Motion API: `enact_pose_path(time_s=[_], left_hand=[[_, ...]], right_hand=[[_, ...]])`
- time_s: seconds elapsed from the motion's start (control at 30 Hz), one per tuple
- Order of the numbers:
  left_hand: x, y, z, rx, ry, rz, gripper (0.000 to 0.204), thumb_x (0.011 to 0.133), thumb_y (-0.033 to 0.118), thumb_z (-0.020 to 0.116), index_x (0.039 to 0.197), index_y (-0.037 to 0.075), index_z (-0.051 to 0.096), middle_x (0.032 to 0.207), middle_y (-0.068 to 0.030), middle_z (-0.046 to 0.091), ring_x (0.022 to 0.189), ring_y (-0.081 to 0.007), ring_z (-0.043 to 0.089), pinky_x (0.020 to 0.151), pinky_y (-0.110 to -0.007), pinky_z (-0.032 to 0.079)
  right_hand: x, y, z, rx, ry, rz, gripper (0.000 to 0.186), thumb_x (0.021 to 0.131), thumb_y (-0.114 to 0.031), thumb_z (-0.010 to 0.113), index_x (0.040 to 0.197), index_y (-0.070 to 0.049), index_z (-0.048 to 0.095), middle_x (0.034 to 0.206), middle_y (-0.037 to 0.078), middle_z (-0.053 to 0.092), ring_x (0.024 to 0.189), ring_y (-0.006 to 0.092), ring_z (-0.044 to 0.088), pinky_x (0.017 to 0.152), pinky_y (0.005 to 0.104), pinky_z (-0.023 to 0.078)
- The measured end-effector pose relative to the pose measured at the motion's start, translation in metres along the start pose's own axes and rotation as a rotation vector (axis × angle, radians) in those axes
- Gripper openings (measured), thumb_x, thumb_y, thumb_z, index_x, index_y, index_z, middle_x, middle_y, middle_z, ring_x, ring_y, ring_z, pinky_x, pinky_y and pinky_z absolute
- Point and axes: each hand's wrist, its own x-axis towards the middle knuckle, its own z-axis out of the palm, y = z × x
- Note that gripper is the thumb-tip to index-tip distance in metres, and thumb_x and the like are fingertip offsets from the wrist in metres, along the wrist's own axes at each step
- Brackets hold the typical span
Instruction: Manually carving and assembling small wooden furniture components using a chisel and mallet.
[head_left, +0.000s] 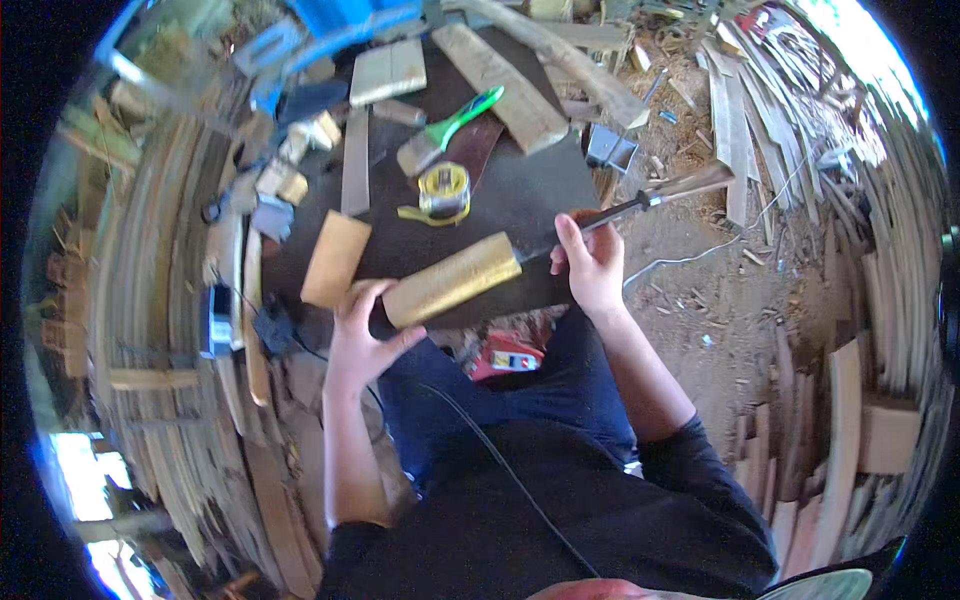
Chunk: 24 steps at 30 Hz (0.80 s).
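A thick, pale wooden block [455, 280] lies slantwise over the front of the dark tabletop [520, 200]. My left hand [362, 340] curves round its left end, thumb on the near edge and fingers on the far edge. From the block's right end a thin dark shaft runs toward my right hand [595, 270]. That hand is closed round a long tool [620, 208] with a dark shaft and a flared, shiny end, which resembles a gouge. Fingers partly hide the tool, so I cannot tell whether the shaft by the block belongs to it.
Farther back lie a tape measure [443, 192], a green-handled brush [455, 128] and a wide board [505, 90]. A flat wooden piece [337, 258] sits beyond my left hand. Stacked planks [170, 350] line the left side; shavings and a pale cord [690, 258] cover floor at right.
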Motion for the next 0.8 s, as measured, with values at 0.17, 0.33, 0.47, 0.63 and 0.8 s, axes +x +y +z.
enact_pose_path(time_s=[0.17, 0.33, 0.47, 0.63, 0.8], left_hand=[[0.01, 0.001, 0.016, -0.076, 0.093, 0.082, 0.057, 0.07, 0.029, 0.088, 0.116, 0.005, 0.067, 0.111, -0.0136, 0.07, 0.102, -0.0321, 0.066, 0.091, -0.04, 0.052], [0.015, 0.003, 0.034, -0.014, 0.103, 0.139, 0.058, 0.066, 0.034, 0.089, 0.115, 0.01, 0.07, 0.098, -0.0059, 0.073, 0.083, -0.0245, 0.067, 0.078, -0.038, 0.055], [0.015, 0.001, 0.037, -0.04, 0.124, 0.148, 0.06, 0.065, 0.038, 0.089, 0.115, 0.011, 0.07, 0.103, -0.003, 0.074, 0.078, -0.0233, 0.066, 0.075, -0.037, 0.055], [0.018, -0.001, 0.032, -0.059, 0.127, 0.144, 0.06, 0.065, 0.038, 0.089, 0.115, 0.011, 0.07, 0.105, -0.0027, 0.074, 0.079, -0.022, 0.066, 0.077, -0.036, 0.055], [0.017, -0.007, 0.032, -0.053, 0.119, 0.132, 0.059, 0.066, 0.037, 0.089, 0.115, 0.01, 0.07, 0.104, -0.0038, 0.074, 0.082, -0.0213, 0.067, 0.08, -0.036, 0.055]], right_hand=[[-0.003, -0.007, 0.0, -0.148, -0.08, -0.019, 0.02, 0.1, -0.021, 0.065, 0.101, -0.002, 0.056, 0.069, 0.007, 0.062, 0.044, 0.0078, 0.051, 0.036, 0.0215, 0.036], [0.001, -0.026, -0.006, -0.282, -0.021, 0.022, 0.025, 0.1, -0.024, 0.065, 0.099, -0.002, 0.053, 0.063, 0.005, 0.06, 0.044, 0.0075, 0.053, 0.038, 0.0207, 0.038], [-0.006, -0.022, 0.001, -0.316, -0.003, -0.023, 0.023, 0.1, -0.022, 0.066, 0.098, -0.003, 0.052, 0.066, 0.002, 0.057, 0.048, 0.0055, 0.053, 0.04, 0.0194, 0.038], [-0.007, -0.022, 0.0, -0.466, -0.045, -0.234, 0.016, 0.102, -0.018, 0.061, 0.095, -0.007, 0.052, 0.06, 0.0, 0.053, 0.042, 0.0045, 0.045, 0.037, 0.0189, 0.032], [0.0, -0.031, 0.003, -0.389, 0.018, -0.079, 0.019, 0.1, -0.018, 0.063, 0.097, -0.006, 0.049, 0.062, 0.002, 0.055, 0.045, 0.0057, 0.05, 0.038, 0.0209, 0.037]])
